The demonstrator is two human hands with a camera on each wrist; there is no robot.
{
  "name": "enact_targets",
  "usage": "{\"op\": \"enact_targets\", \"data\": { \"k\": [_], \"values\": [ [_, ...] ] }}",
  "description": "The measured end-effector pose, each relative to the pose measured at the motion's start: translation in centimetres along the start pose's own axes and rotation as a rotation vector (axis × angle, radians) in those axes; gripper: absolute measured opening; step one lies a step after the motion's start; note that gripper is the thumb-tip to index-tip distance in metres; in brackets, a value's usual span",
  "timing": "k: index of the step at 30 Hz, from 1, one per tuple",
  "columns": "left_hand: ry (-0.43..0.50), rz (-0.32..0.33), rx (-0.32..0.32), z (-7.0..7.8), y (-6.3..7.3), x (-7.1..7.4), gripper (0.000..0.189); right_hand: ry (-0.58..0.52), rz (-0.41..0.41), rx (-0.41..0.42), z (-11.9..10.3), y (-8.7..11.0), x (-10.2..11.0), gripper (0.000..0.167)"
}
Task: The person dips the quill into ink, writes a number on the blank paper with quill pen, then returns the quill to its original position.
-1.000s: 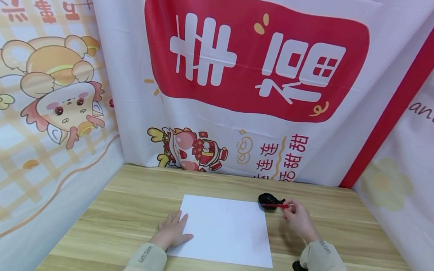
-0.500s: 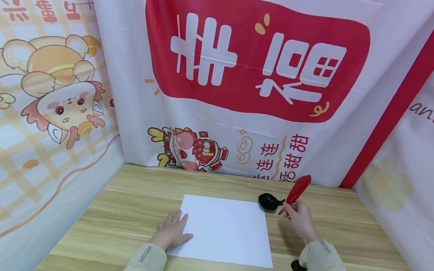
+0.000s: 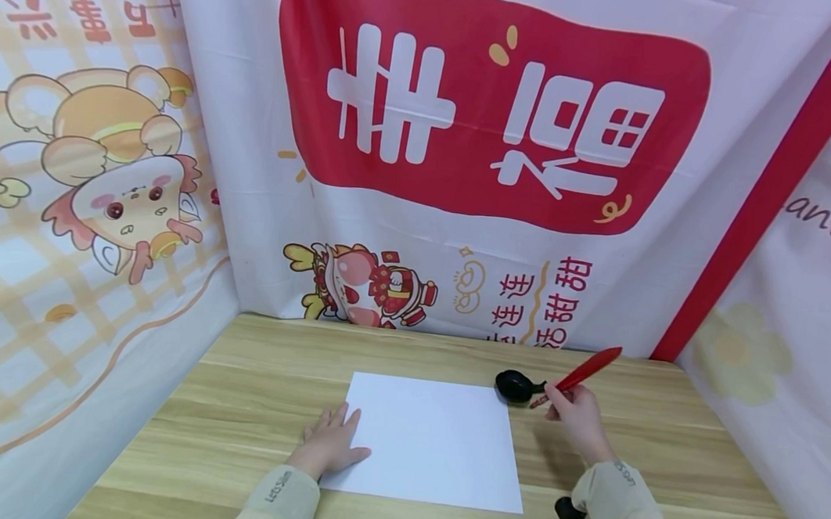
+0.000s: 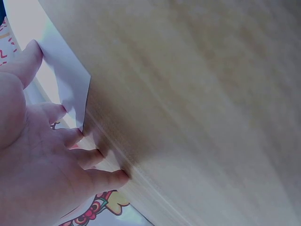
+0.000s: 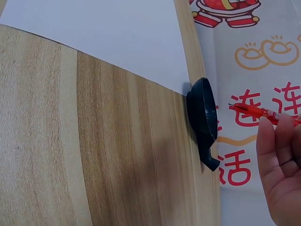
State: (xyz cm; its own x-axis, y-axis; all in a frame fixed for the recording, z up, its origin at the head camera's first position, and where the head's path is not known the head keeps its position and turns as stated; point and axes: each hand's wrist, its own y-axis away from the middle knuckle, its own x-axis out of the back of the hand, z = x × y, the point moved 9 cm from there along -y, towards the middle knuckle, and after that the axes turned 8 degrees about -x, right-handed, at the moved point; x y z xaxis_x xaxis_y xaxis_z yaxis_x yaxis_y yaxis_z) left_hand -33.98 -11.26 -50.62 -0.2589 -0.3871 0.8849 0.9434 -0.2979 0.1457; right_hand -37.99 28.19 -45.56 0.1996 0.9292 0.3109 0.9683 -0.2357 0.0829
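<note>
A white sheet of paper [image 3: 437, 449] lies on the wooden table. My left hand [image 3: 330, 441] rests on its left edge with the fingers spread; in the left wrist view, the thumb [image 4: 29, 63] lies over the paper and the other fingertips reach the wood. My right hand [image 3: 578, 418] pinches a red feather pen [image 3: 593, 367] between thumb and fingers. The feather end slants up to the right. In the right wrist view the pen's bare tip [image 5: 237, 107] points left. Just left of this hand sits a small black dish [image 3: 515, 386] with a short stem, at the paper's far right corner.
The wooden tabletop [image 3: 276, 362] extends around the paper. A printed white and red cloth [image 3: 480, 239] hangs along its back edge, with more printed cloth [image 3: 105, 259] at the sides. A small black block [image 3: 570, 513] shows beside my right sleeve.
The feather pen, earlier pointing left across the black dish, has swung upright and then tilted over to the right in my right hand. The left hand and paper have stayed put.
</note>
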Motion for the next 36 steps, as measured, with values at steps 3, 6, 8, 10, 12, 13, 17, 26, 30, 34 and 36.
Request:
{"op": "enact_targets", "data": {
  "k": [3,6,8,10,12,13,17,26,30,34,36],
  "values": [
    [0.003,-0.004,0.003,0.0,0.0,0.0,0.069,0.014,-0.003,-0.014,0.0,0.1,0.0,0.024],
    [0.010,-0.011,0.005,0.0,0.0,-0.1,0.069,0.035,-0.009,-0.030,0.1,0.2,-0.1,0.028],
    [0.014,-0.014,0.005,-0.1,0.0,-0.1,0.069,0.032,-0.004,-0.032,0.2,0.2,-0.1,0.030],
    [0.016,-0.014,0.004,-0.1,-0.1,-0.2,0.069,-0.011,0.006,-0.026,0.3,0.1,-0.1,0.029],
    [0.018,-0.013,0.007,-0.2,-0.1,-0.2,0.069,-0.077,0.025,-0.009,0.3,0.0,0.0,0.024],
    [0.017,-0.012,0.009,-0.3,-0.2,-0.2,0.069,-0.118,0.039,0.004,0.2,-0.1,0.0,0.019],
    [0.010,-0.013,0.019,-0.5,-0.2,-0.2,0.069,-0.211,0.082,0.060,-0.1,0.0,0.1,0.005],
    [0.005,-0.010,0.009,-0.3,-0.2,-0.2,0.070,-0.189,0.141,0.059,0.4,-0.2,0.1,0.018],
    [0.003,-0.008,0.011,-0.3,-0.2,-0.3,0.070,-0.183,0.163,0.055,0.8,-0.5,0.1,0.019],
    [0.001,-0.006,0.015,-0.3,-0.3,-0.4,0.070,-0.156,0.198,0.054,1.1,-0.7,0.1,0.017],
    [0.002,-0.005,0.017,-0.3,-0.3,-0.4,0.070,-0.123,0.215,0.053,1.2,-0.8,0.1,0.017]
  ]
}}
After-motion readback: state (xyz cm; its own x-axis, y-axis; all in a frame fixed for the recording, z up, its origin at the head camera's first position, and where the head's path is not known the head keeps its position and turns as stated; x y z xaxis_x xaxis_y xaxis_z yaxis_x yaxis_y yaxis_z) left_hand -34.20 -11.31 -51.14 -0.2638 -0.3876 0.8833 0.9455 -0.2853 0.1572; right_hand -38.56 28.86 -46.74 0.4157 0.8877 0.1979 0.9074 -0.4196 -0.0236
